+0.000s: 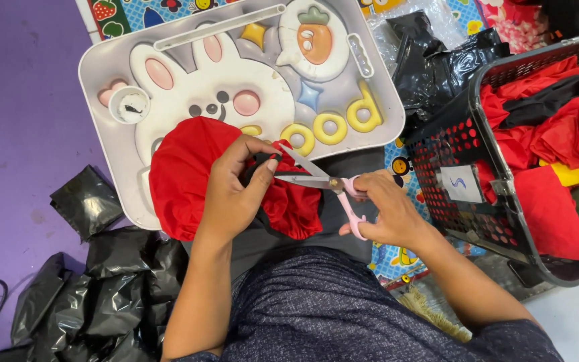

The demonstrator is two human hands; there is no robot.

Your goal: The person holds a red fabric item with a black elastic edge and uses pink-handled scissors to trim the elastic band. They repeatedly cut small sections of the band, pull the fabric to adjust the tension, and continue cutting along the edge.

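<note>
Head view. The left hand (pixel 232 194) is closed on a bunched red fabric garment (pixel 185 174); its fingers (pixel 263 175) pinch a dark edge of the cloth at the right of the bundle. The garment is held over the person's lap, with its upper portion overlapping the lower edge of a white moulded plastic lap tray with a rabbit figure and yellow raised letters (pixel 102 60). A second lobe of the same red fabric hangs below and to the right of the left hand.

The right hand (pixel 387 214) grips a pair of scissors with pink plastic handles and steel blades (pixel 326 182). Its fingers are curled through and around the handle loops. The blades stand apart, with their tips pointing left and lying just beside the left thumb and the pinched cloth. Whether the blades touch the fabric cannot be told.

Surroundings:
- A small white round cup (pixel 129 104) is seated in the left side of the tray.
- A black perforated plastic basket (pixel 447 144) stands to the right, holding loose red, black and yellow cloth (pixel 557 134).
- Crumpled black plastic bags (pixel 95 295) lie on the purple floor mat (pixel 15 121) to the left.
- More black plastic bags (pixel 437 60) lie between the tray and the basket.
</note>
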